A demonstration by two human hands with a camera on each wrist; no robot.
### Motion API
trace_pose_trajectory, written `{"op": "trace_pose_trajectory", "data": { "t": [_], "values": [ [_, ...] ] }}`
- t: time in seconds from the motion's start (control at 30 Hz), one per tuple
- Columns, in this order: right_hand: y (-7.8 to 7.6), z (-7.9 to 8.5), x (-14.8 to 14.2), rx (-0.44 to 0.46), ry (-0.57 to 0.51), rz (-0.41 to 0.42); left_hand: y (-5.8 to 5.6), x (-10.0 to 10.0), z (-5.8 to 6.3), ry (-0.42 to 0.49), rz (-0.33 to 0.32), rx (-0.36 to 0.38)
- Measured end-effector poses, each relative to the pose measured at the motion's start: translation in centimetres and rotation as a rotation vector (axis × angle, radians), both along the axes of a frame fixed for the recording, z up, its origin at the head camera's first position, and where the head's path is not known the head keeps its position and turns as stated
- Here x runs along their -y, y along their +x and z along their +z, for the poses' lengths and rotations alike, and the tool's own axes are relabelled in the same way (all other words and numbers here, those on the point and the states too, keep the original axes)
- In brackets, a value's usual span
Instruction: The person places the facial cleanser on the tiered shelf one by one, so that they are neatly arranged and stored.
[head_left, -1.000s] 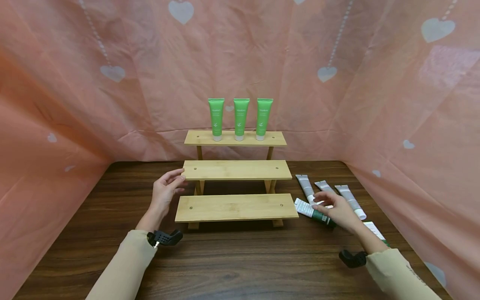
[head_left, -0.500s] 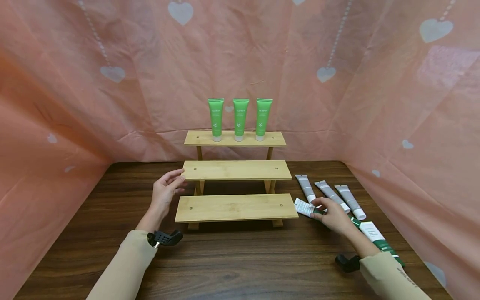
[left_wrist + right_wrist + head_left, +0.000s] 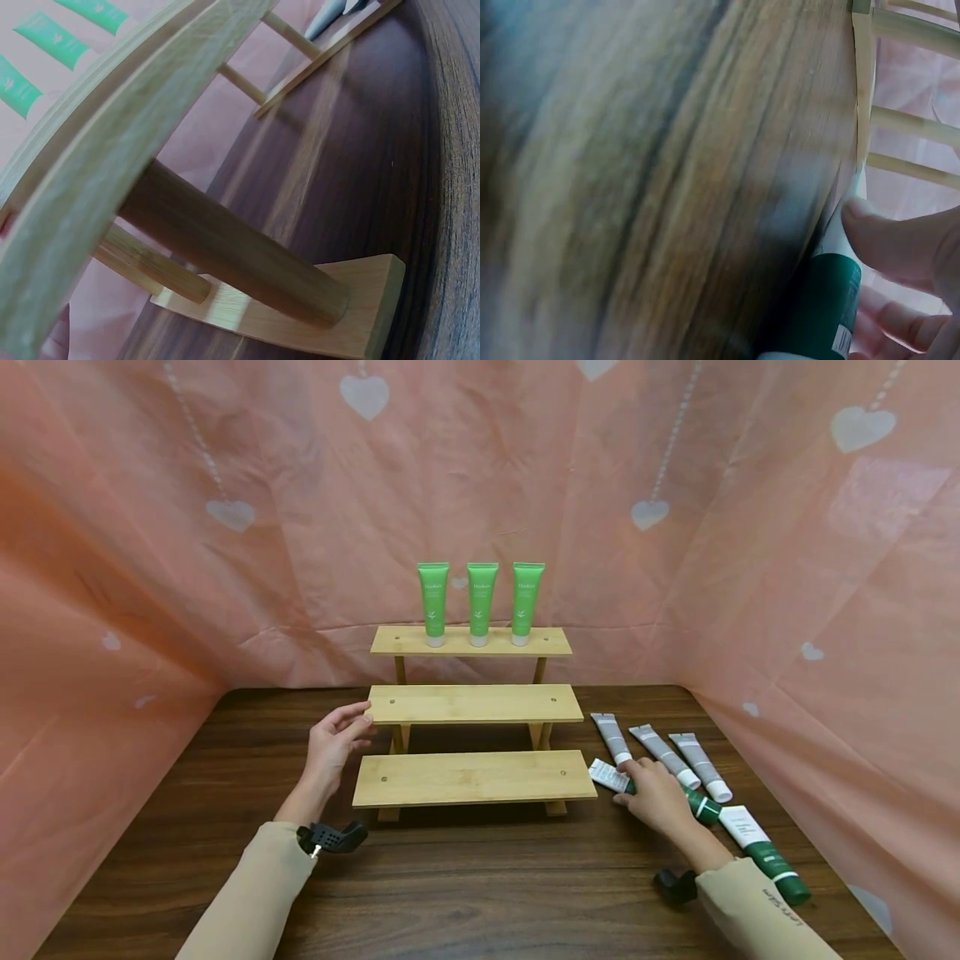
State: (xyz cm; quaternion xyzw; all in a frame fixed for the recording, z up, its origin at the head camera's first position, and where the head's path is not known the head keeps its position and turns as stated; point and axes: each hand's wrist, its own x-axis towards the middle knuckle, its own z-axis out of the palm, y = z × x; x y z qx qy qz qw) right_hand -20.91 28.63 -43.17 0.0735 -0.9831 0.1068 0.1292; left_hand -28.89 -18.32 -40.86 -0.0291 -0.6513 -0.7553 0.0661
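Note:
In the head view my left hand [image 3: 332, 747] holds the left end of the middle shelf [image 3: 472, 703] of a three-tier bamboo display stand [image 3: 472, 778]. Only slivers of its fingers show in the left wrist view. My right hand [image 3: 657, 793] reaches over a white and green squeeze tube [image 3: 609, 775] lying right of the stand. In the right wrist view, the thumb [image 3: 889, 236] lies on one side of that tube [image 3: 817, 304] and curled fingers on the other. Another green tube [image 3: 703, 807] is partly covered by the right hand.
Three bright green tubes [image 3: 479, 602] stand on the top shelf [image 3: 457, 643]. Three grey tubes with white caps [image 3: 663, 756] lie on the dark wood table [image 3: 480, 885] at right. Nearer lies one more white and green tube [image 3: 763, 853]. Pink cloth [image 3: 480, 468] surrounds the table.
My right hand has come down and slightly left onto the white and green tube, its fingers closing about it. Tubes behind the hand are more visible. The left hand stays put.

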Motion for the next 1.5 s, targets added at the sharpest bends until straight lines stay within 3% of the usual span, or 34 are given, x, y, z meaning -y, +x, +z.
{"op": "trace_pose_trajectory", "data": {
  "t": [0.17,0.4,0.8,1.0,1.5],
  "values": [
    [0.2,-0.1,0.0,0.004,0.04,-0.024,0.5,-0.3,0.7,-0.029,-0.007,0.005],
    [0.5,-0.5,-0.8,0.024,0.009,-0.044,1.5,-0.7,2.0,-0.046,-0.004,0.002],
    [0.4,-0.3,-1.3,-0.001,-0.036,-0.023,1.3,-0.3,1.8,-0.047,-0.003,0.003],
    [0.6,0.2,-1.4,-0.012,-0.103,-0.006,1.4,-0.4,1.9,-0.038,-0.006,0.002],
    [0.7,0.8,-2.0,-0.17,-0.338,0.062,1.6,-0.5,2.0,-0.059,-0.007,-0.002]
  ]
}}
